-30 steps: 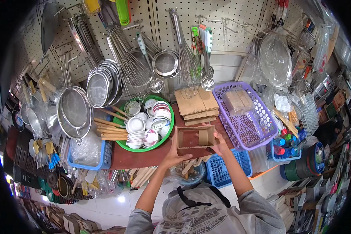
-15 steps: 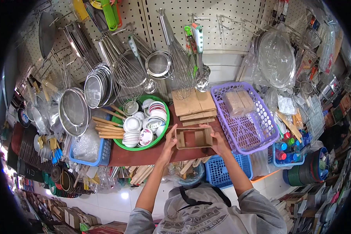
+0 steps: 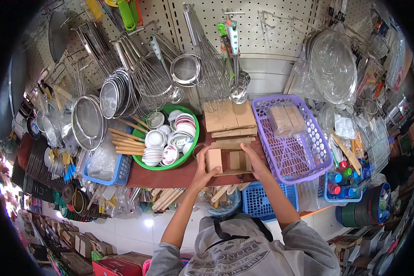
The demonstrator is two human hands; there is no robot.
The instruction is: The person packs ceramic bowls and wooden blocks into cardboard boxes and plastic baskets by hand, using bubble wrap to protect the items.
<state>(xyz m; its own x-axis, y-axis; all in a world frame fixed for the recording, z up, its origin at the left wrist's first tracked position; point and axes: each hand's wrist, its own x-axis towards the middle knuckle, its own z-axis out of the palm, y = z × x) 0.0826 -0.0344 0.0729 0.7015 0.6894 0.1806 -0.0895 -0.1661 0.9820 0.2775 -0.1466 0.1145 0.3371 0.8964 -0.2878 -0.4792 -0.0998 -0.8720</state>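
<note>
Over the front of the brown table (image 3: 170, 178), a small cardboard box (image 3: 237, 161) is held between my two hands, its upper side uncovered. My left hand (image 3: 201, 171) grips its left side, with the thumb along a pale flap. On the right side, my right hand (image 3: 258, 166) holds the box by its wall, fingers partly hidden. Reddish brown shows through the middle of the box. Just behind it lies a stack of flat cardboard pieces (image 3: 230, 116).
A green basin (image 3: 194, 152) with several small bowls and wooden handles stands left. On the right is a purple basket (image 3: 318, 175) holding wrapped brown blocks (image 3: 286, 120). Whisks (image 3: 207, 60), strainers (image 3: 88, 122) and ladles (image 3: 238, 93) hang behind. A blue basket (image 3: 261, 202) sits below the table edge.
The left thumb has moved onto the box's left side, where a pale flap now shows. A flap also shows inside at the right. My view has shifted slightly.
</note>
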